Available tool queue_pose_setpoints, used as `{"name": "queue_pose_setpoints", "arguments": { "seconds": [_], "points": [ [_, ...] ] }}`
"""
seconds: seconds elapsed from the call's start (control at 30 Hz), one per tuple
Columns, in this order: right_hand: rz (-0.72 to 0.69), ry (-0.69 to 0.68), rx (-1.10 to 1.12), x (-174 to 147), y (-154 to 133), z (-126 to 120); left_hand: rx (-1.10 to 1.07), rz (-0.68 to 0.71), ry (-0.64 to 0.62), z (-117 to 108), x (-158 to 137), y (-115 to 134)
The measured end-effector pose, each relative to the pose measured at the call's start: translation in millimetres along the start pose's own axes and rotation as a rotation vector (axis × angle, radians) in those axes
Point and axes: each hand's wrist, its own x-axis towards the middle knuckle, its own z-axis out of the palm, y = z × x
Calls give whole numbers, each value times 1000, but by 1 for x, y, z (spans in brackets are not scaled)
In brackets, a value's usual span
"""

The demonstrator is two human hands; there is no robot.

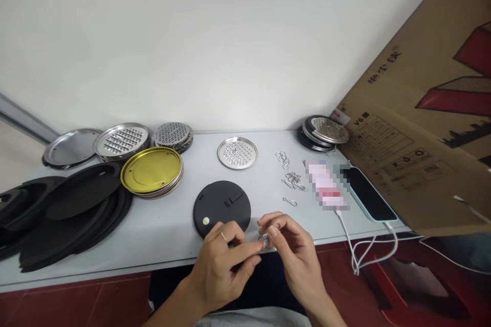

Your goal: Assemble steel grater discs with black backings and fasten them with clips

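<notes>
Over the table's front edge, my left hand [224,263] and my right hand [297,250] meet, fingers pinched around tiny shiny metal hardware. A metal ring [276,224] shows between the thumb and fingers of my right hand. At my left fingertips is a small bent metal piece [264,238], mostly hidden, so its exact shape and whether it joins the ring cannot be made out. Just beyond my left hand lies a black round plate [222,207] with a slot and a pale round sticker. Loose metal rings [283,159] and wire clips [293,180] lie beyond my right hand.
A round metal grater disc [238,153] lies mid-table. Stacked grater discs [121,140], yellow discs [151,169] and black plates [80,214] fill the left. At right are another disc stack [326,130], two phones with white cables [372,193], and a cardboard box [418,112].
</notes>
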Motion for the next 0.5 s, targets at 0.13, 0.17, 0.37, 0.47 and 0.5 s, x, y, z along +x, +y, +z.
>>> {"name": "queue_pose_setpoints", "arguments": {
  "seconds": [0.13, 0.17, 0.37, 0.47, 0.5],
  "points": [
    [48, -12, 71, -1, 4, -4, -121, -112, 3, -14, 3, -7],
    [78, -30, 77, -1, 4, -4, -159, -167, -5, -17, 7, -7],
    [122, -87, -40, 0, -2, 2, -400, -392, -216, -21, 40, -5],
    [131, -87, -49, 2, -2, 3, -418, -406, -236, -17, 45, -6],
    [138, -89, -41, 2, -1, 2, -413, -401, -230, -17, 44, -7]
  ]
}}
